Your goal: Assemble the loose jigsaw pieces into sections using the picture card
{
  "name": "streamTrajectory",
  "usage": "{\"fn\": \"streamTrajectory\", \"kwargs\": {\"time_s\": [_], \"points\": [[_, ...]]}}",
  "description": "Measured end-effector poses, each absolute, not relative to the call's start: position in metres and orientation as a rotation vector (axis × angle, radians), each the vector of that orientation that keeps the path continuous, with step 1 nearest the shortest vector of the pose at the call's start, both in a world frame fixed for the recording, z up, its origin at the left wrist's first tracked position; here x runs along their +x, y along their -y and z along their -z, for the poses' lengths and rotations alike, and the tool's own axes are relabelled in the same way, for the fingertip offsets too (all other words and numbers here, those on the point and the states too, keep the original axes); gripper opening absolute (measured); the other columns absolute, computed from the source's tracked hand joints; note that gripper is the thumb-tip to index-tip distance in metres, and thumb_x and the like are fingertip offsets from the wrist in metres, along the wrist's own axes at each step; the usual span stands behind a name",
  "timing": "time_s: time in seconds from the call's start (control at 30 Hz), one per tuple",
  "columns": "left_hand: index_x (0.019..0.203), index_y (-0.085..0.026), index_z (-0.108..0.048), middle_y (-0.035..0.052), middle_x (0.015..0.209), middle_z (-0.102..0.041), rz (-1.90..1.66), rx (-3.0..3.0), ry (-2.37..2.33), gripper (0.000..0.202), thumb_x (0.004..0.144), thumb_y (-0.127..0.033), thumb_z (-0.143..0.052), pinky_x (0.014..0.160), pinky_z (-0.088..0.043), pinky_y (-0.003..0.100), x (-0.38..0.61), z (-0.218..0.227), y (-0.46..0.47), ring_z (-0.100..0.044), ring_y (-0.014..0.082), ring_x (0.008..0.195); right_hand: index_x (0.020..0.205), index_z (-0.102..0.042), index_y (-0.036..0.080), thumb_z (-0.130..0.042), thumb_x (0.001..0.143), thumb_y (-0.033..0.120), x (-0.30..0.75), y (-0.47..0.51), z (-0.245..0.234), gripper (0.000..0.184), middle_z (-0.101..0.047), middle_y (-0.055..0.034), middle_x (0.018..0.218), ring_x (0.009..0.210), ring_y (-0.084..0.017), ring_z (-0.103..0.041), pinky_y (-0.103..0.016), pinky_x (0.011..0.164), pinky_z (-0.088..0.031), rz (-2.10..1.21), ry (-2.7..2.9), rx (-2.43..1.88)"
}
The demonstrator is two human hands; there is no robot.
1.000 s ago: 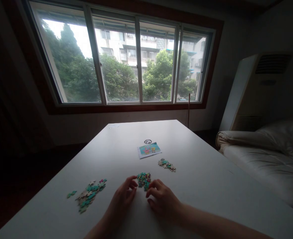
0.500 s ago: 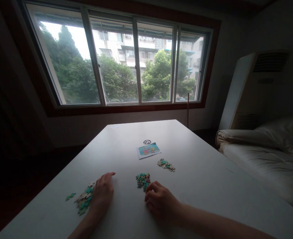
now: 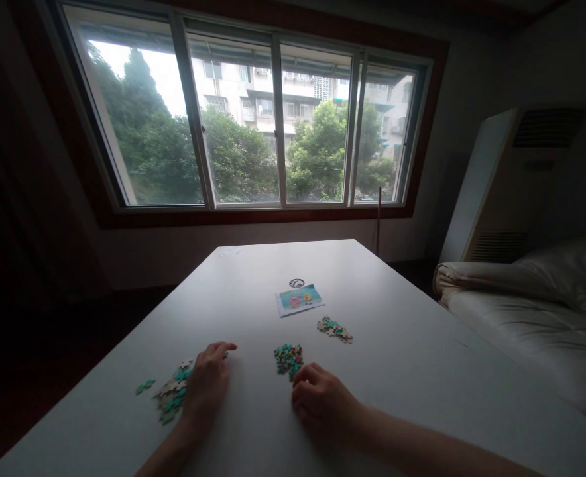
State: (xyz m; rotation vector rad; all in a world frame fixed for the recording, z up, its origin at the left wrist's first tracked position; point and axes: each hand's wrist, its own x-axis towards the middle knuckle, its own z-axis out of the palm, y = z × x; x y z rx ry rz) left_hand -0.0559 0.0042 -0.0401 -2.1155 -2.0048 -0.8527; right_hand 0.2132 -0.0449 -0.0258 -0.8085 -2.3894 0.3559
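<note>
My right hand (image 3: 323, 401) is closed, its bent thumb and fingers pressed together at the near edge of a patch of joined jigsaw pieces (image 3: 288, 358). A green piece at that edge meets the fingertips; the palm side is hidden. My left hand (image 3: 210, 374) rests on the table with its index finger stretched out to the right. Beside its wrist lies a heap of green and plain-backed jigsaw pieces (image 3: 174, 392), partly covered by the hand. Two or so green pieces (image 3: 145, 386) lie apart, farther left.
Beyond the joined patch lie a small pile of pieces (image 3: 335, 329), a picture card (image 3: 299, 301) with cartoon figures and a round dark-rimmed mark (image 3: 296, 283). The white table (image 3: 397, 344) narrows toward the window. A pale sofa (image 3: 516, 311) stands at the right.
The view has shifted slightly, moving everything a little to the right. My left fingers are bent slightly more; my right hand stays at the joined pieces.
</note>
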Motion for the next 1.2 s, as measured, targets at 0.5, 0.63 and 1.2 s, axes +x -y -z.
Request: {"fn": "streamTrajectory", "kwargs": {"time_s": [0.5, 0.63, 1.2], "points": [[0.087, -0.021, -0.065, 0.0037, 0.094, -0.066, 0.814, -2.123, 2.07, 0.029, 0.08, -0.011, -0.039, 0.084, -0.042, 0.035, -0.052, 0.035, -0.002, -0.059, 0.0215, 0.087, 0.079, -0.056, 0.019, -0.054, 0.073, 0.009, 0.214, 0.045, 0.026, 0.013, -0.058, -0.005, 0.093, 0.085, -0.017, -0.054, -0.025, 0.076, -0.045, -0.341, 2.393, -0.786], [0.085, -0.022, -0.065, 0.0041, 0.092, -0.064, 0.839, -2.124, 2.064, 0.031, 0.078, -0.007, -0.038, 0.084, -0.042, 0.035, -0.052, 0.036, -0.003, -0.059, 0.0213, 0.087, 0.079, -0.056, 0.019, -0.054, 0.073, 0.009, 0.214, 0.044, 0.027, 0.012, -0.059, -0.0052, 0.093, 0.086, -0.017, -0.054, -0.025, 0.077, -0.045, -0.343, 2.389, -0.785], [0.078, -0.022, -0.063, 0.0047, 0.091, -0.057, 0.968, -2.213, 1.828, 0.033, 0.074, -0.002, -0.036, 0.078, -0.049, 0.032, -0.045, 0.037, 0.001, -0.058, 0.0201, 0.086, 0.08, -0.056, 0.02, -0.053, 0.075, 0.01, 0.213, 0.044, 0.028, 0.011, -0.058, -0.0049, 0.092, 0.087, -0.017, -0.053, -0.026, 0.078, -0.045, -0.328, 2.405, -0.789]]}}
